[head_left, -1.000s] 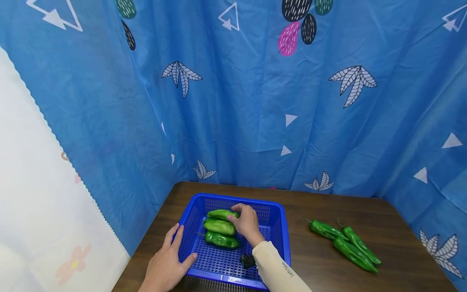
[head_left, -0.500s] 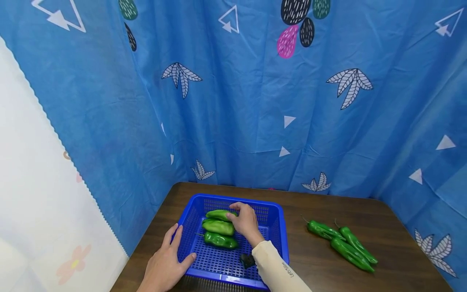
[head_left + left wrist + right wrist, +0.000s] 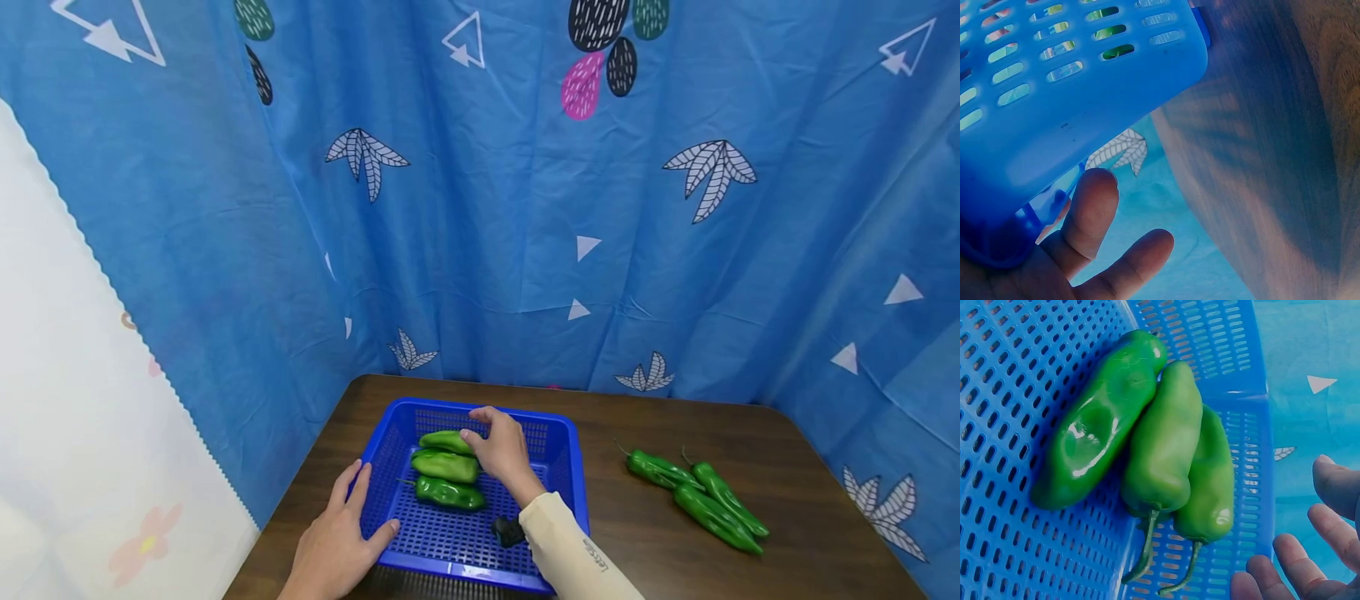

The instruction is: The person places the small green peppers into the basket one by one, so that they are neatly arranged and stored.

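A blue plastic basket (image 3: 581,467) stands on the table with long green peppers lying side by side in it. Nearest is a dark glossy pepper (image 3: 450,493); behind it come a paler pepper (image 3: 446,466) and a far pepper (image 3: 444,441), whose right end my right hand (image 3: 501,446) partly covers in the head view. That hand is just over the peppers, nothing between its fingers; the right wrist view shows its fingers spread apart from them. At the basket's near left corner my left hand (image 3: 333,529) rests against the rim, two fingers (image 3: 1090,212) fairly straight outside the wall.
Three more green peppers (image 3: 712,512) lie on the brown wooden table (image 3: 630,533), right of the basket. A blue patterned curtain (image 3: 480,208) hangs behind the table, and a white cloth (image 3: 90,400) hangs at the left. A small black device (image 3: 507,532) sits at the right wrist.
My right hand has drawn back slightly from the far pepper, its thumb and fingers parting. The left hand keeps its place at the basket, and the head view has shifted a little.
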A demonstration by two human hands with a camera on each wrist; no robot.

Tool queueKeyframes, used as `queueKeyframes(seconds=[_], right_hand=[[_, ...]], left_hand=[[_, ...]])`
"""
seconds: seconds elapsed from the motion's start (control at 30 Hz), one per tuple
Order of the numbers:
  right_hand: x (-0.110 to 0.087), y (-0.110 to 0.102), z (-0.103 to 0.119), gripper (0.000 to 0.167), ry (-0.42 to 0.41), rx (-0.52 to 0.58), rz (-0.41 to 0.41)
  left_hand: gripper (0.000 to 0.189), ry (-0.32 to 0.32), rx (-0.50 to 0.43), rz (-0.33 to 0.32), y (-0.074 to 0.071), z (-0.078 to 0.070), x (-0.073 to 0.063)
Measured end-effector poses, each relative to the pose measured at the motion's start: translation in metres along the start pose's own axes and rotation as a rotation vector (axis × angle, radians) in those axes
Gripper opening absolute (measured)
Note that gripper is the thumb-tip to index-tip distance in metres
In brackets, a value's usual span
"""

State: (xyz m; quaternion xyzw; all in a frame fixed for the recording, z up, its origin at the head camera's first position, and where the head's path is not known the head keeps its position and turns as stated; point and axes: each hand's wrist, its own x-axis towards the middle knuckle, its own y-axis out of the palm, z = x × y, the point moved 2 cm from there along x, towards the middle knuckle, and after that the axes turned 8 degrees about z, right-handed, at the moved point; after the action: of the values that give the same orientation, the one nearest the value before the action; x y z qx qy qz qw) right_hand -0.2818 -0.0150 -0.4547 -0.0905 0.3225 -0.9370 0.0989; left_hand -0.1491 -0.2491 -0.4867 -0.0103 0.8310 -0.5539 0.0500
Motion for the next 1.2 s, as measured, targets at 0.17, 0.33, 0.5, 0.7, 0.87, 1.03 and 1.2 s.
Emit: queueKeyframes(seconds=[0.17,0.33,0.5,0.7,0.87,1.03,1.2], right_hand=[[-0.003,-0.008,0.004,0.034,-0.020,-0.021,-0.030],[-0.004,-0.021,0.011,0.038,-0.027,-0.037,-0.031],[-0.007,-0.035,0.018,0.039,-0.024,-0.038,-0.039],[-0.012,-0.054,0.020,0.040,-0.056,-0.017,-0.095],[-0.013,-0.068,0.017,0.041,-0.075,-0.027,-0.133],[-0.014,-0.082,0.011,0.041,-0.064,-0.040,-0.164],[-0.021,-0.099,-0.005,0.041,-0.018,-0.041,-0.190]], left_hand=[[0.100,0.002,-0.001,0.000,0.000,0.000,-0.001],[0.101,-0.002,0.010,0.001,0.000,0.002,-0.001],[0.101,-0.005,0.008,0.010,-0.001,0.002,-0.001],[0.100,0.000,0.006,0.015,-0.001,0.000,0.000],[0.102,-0.004,0.004,0.030,-0.003,0.001,-0.001],[0.103,-0.004,0.009,0.041,-0.004,0.001,-0.001],[0.102,-0.001,0.006,0.045,-0.002,0.000,0.000]])
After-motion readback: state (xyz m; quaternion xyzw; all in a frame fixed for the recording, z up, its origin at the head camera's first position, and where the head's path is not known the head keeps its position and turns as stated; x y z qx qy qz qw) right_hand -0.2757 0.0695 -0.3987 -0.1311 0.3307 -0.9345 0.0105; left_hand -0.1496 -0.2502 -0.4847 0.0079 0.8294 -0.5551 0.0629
